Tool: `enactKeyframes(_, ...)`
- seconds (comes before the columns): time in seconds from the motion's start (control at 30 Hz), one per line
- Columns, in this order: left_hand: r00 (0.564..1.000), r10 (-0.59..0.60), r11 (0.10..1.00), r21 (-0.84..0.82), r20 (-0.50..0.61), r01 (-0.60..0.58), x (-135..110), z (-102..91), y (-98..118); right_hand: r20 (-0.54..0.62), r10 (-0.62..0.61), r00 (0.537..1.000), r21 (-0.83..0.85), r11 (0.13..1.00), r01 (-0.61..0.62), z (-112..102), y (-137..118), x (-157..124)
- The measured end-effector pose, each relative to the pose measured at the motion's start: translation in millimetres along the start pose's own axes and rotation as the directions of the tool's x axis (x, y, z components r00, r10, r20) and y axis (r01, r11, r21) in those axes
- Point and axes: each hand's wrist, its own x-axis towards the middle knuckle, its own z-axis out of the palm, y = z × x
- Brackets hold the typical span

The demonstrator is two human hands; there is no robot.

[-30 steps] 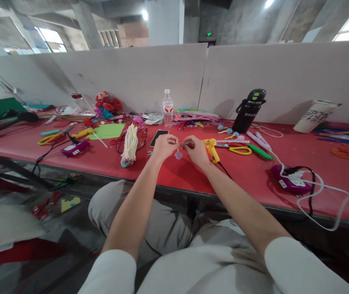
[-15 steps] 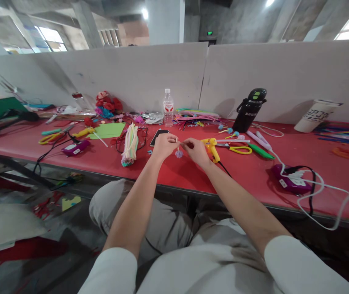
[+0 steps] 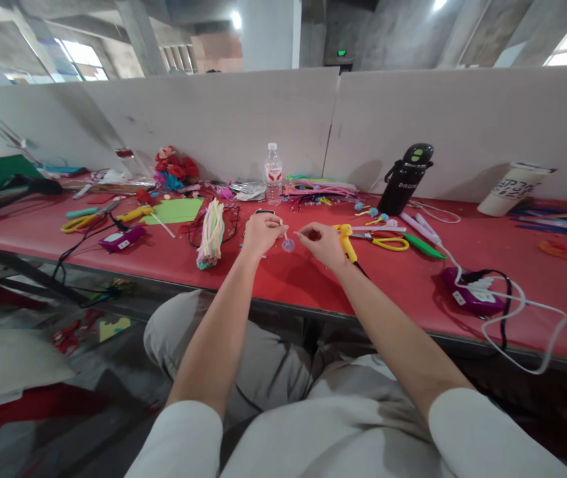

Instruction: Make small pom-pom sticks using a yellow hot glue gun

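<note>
My left hand (image 3: 262, 235) is closed in a pinch on the thin pale stem of a small purple flower (image 3: 288, 245), whose fluffy head hangs downward over the red table. Just to the right, my right hand (image 3: 324, 243) has thumb and forefinger pressed together, a short gap away from the flower. Whatever lies between those fingertips is too small to make out. A phone (image 3: 265, 212) lies partly hidden behind my left hand. Right beside my right hand rests a yellow glue gun (image 3: 347, 243), with yellow-handled scissors (image 3: 388, 243) farther right.
A bundle of pale fuzzy sticks (image 3: 210, 236) lies left of my hands. A water bottle (image 3: 273, 176) and black flask (image 3: 405, 180) stand at the back near the partition (image 3: 188, 133). Green paper (image 3: 176, 211) lies left; a purple power strip (image 3: 470, 292) with loose cables sits right.
My hands have moved apart; before, their fingertips met above the flower. The flower stays with my left hand and has shifted slightly left.
</note>
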Motion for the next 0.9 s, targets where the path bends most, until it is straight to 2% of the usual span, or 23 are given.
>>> enactKeyframes(0.23, 0.999, -0.024, 0.999, -0.022, -0.041, 0.023, 6, -2.4, -8, 0.093, -0.128, 0.987, -0.104, 0.985, 0.138, 0, -6, -3)
enactKeyframes(0.47, 0.999, -0.047, 0.996, -0.074, -0.009, 0.046, 7, -1.5, -12, 0.099, -0.136, 0.986, -0.154, 0.977, 0.150, 3, -7, -3)
enactKeyframes(0.9, 0.998, -0.065, 0.993, -0.103, 0.002, 0.065, 9, -1.6, -16, 0.180, -0.168, 0.969, -0.196, 0.959, 0.202, 4, -9, -4)
